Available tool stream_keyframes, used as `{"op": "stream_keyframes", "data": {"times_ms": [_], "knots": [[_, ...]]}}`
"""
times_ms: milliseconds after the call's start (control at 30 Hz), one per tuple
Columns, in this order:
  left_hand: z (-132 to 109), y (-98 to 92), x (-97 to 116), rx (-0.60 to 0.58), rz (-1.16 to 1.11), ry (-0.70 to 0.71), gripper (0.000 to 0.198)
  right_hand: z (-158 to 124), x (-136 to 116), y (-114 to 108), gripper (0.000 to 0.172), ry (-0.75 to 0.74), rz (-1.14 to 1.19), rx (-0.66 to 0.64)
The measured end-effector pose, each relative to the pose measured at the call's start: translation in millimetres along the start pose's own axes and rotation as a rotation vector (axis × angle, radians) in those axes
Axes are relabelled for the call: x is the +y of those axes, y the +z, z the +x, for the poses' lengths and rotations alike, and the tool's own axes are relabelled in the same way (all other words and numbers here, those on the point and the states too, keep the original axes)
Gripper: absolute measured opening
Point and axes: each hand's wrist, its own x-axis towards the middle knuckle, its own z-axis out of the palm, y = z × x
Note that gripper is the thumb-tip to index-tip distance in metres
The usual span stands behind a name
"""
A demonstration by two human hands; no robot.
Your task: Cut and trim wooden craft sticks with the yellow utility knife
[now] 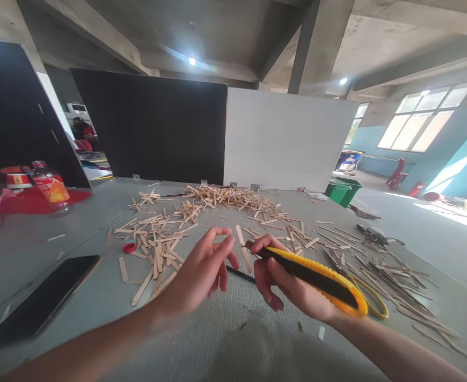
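Note:
My right hand is closed around a yellow and black utility knife, whose tip points left toward my left hand. My left hand hovers just left of that tip, fingers curled and fingertips pinched together. I cannot make out what they pinch, if anything. A thin dark rod runs between the two hands, and I cannot tell if it is held or lies on the table. Many flat wooden craft sticks are scattered on the grey table just beyond both hands.
A black phone lies at the near left, a small red cap among the sticks. Yellow-handled scissors and thin stick offcuts lie at the right. A bottle stands far left. Black and white boards wall the back; a green bin stands beyond.

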Motion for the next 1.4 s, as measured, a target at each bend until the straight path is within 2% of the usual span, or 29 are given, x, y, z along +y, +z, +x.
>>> {"op": "stream_keyframes", "data": {"times_ms": [67, 200, 300, 400, 533, 633, 700, 767, 833, 933, 1033, 1133, 1267, 1333, 1400], "knots": [[1, -4.4, 6, -0.003, 0.073, 0.022, 0.054, -1, -3, 0, 0.031, 0.023, 0.024, -0.036], [2, -11.5, 14, -0.085, 0.194, 0.042, 0.045, -5, -10, 3, 0.034, 0.077, 0.023, -0.129], [5, -13.0, 15, -0.129, 0.218, 0.028, 0.041, -7, -18, 1, 0.031, 0.196, 0.086, -0.189], [12, -13.2, 7, -0.154, 0.236, 0.005, 0.039, -7, -20, -6, 0.029, 0.316, 0.102, -0.205], [27, -14.6, -21, -0.207, 0.212, -0.055, 0.037, -11, -5, -18, 0.035, 0.452, 0.151, -0.151], [38, -14.2, -45, -0.243, 0.194, -0.112, 0.035, -22, 14, -26, 0.032, 0.463, 0.083, -0.042], [43, -13.1, -57, -0.268, 0.177, -0.147, 0.035, -32, 24, -32, 0.035, 0.453, -0.074, 0.029], [45, -12.6, -61, -0.281, 0.161, -0.17, 0.034, -41, 31, -40, 0.029, 0.412, -0.217, 0.063], [46, -13.1, -58, -0.267, 0.142, -0.171, 0.032, -47, 33, -48, 0.024, 0.346, -0.247, 0.054], [39, -14.0, -37, -0.2, 0.096, -0.122, 0.025, -49, 32, -58, 0.032, 0.305, -0.063, 0.046], [24, -12.0, -9, -0.15, -0.008, -0.022, 0.021, -45, 27, -60, 0.02, 0.259, 0.025, 0.186], [4, -8.0, 13, -0.122, -0.004, 0.069, 0.02, -43, 22, -58, 0.032, 0.307, -0.239, 0.335], [-15, -5.2, 25, -0.089, 0.014, 0.09, 0.022, -47, 13, -53, 0.049, 0.345, -0.605, 0.605], [-20, -5.0, 28, -0.08, 0.02, 0.082, 0.021, -50, 5, -49, 0.049, 0.319, -0.668, 0.755], [-22, -4.4, 30, -0.082, 0.026, 0.079, 0.02, -51, -6, -46, 0.046, 0.267, -0.686, 0.824]]}}
